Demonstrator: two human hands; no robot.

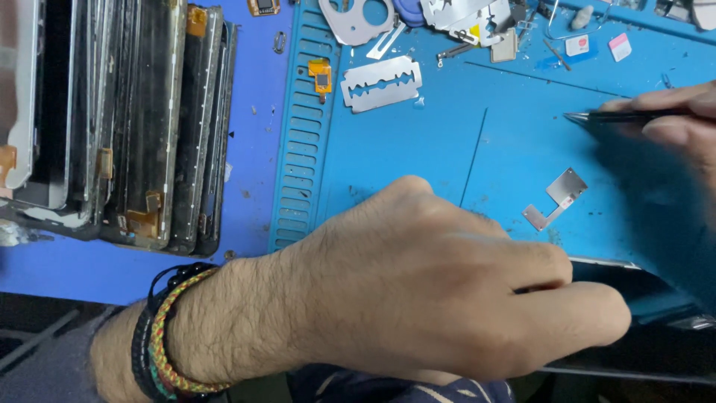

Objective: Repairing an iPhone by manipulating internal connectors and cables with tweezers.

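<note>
Phone (634, 295) lies dark at the near edge of the worktop, low and right, its top rim just showing past my left hand (418, 291), whose grip is closed on its left end, fingers curled over it. My right hand (682, 116) comes in from the right edge, its grip pinched narrow on the tweezers (619, 116), tips pointing left above the blue mat (418, 142). A small metal bracket (556, 198) lies between both hands, apart from each. Open mat stretches from there to the razor blade (381, 83); stacked screens (127, 119) crowd the left edge.
</note>
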